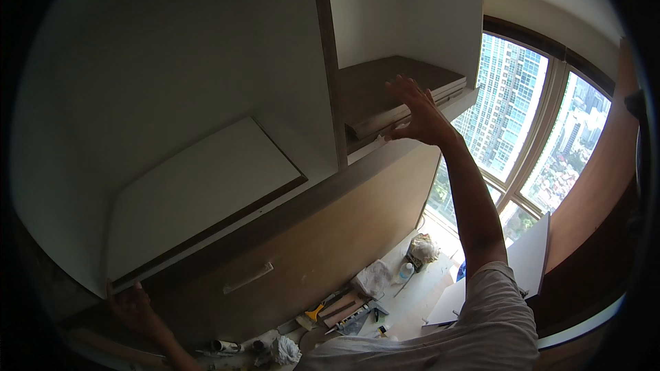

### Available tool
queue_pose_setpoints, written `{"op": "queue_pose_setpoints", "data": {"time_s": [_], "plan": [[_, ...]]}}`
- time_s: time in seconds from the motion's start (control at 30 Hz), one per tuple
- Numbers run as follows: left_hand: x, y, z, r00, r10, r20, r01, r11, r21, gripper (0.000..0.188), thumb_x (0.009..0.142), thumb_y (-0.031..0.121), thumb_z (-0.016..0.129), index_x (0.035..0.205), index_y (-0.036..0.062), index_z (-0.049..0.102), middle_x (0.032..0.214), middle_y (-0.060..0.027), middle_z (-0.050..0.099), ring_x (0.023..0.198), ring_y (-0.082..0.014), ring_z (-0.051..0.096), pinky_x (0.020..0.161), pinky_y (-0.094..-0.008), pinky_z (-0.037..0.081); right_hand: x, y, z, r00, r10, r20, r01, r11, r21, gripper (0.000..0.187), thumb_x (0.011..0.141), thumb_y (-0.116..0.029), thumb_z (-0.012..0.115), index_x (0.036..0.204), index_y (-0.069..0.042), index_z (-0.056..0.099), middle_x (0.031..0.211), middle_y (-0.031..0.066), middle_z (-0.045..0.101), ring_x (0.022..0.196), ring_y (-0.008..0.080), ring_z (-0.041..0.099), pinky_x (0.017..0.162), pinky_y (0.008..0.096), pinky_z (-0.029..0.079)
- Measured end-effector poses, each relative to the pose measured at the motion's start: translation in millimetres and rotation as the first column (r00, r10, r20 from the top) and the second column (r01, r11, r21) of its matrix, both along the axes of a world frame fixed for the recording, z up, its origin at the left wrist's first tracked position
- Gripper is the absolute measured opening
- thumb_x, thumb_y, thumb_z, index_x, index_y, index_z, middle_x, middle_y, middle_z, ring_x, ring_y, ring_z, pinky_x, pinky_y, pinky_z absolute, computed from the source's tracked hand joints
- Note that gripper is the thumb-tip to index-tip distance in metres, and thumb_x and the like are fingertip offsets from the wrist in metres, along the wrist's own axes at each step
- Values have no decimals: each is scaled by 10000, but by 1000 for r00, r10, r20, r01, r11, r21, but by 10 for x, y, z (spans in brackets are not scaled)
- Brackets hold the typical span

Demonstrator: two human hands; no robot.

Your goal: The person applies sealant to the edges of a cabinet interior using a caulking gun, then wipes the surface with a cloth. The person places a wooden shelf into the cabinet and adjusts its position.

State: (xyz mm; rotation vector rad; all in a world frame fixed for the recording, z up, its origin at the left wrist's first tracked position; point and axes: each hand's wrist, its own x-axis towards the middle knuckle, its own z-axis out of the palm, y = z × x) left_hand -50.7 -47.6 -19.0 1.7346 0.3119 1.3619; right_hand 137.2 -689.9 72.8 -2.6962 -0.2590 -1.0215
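My right hand (pixel 421 118) is raised at the right compartment of a large cabinet, fingers spread and apart, in front of a stack of brown boards (pixel 402 82) with pale edges. Whether its fingertips touch the boards I cannot tell. Low at the far left, my left hand (pixel 134 308) reaches up to the cabinet's front edge with fingers stretched, beside the corner of a white panel (pixel 206 189). That panel has a dark edge and lies on the floor of the left compartment. Neither hand holds anything that I can see.
A brown upright divider (pixel 328 62) separates the compartments. Below, a surface bears a water bottle (pixel 406 271), white cloths (pixel 372 278), a yellow-and-black tool (pixel 316 312), rolls (pixel 225 346) and a crumpled rag (pixel 284 350). Tall windows (pixel 509 103) stand at right, near white boards (pixel 533 261).
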Motion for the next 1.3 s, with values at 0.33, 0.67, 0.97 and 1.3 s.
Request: {"op": "queue_pose_setpoints", "data": {"time_s": [0.33,0.67,0.97,1.3], "plan": [[392,-849,-279,986,-13,-166,98,849,519,688,852,104,858,1467,69,553,1033,-45,557,927,-171,521,895,-352,469,154,-348,-118,981,95,-170,-104,993,-49,845,816,-345,868,1552,-231,469,1592,86,465,1519,278,374,1295,573,170],[386,-734,-378,980,-57,-192,143,868,476,729,828,118,873,1481,75,552,1018,-37,527,910,-187,502,892,-358,454,276,-478,-144,982,185,26,-184,983,-26,567,822,-224,847,1351,-166,651,1212,87,658,1174,315,610,1109,486,446],[337,-1501,64,958,-197,-207,284,736,615,620,805,97,881,1362,58,610,970,-41,555,873,-193,513,879,-374,479,361,-232,28,927,369,64,-350,914,-206,831,755,-482,880,1477,-213,570,1448,93,603,1377,293,530,1167,463,419],[1230,-2398,127,891,-453,-12,225,419,879,462,766,250,943,1105,68,687,845,-34,626,721,-200,556,654,-338,469,451,-300,-183,961,267,-67,-275,937,-215,844,791,-584,801,1517,-256,524,1576,-17,509,1466,232,458,1259,471,331]]}}
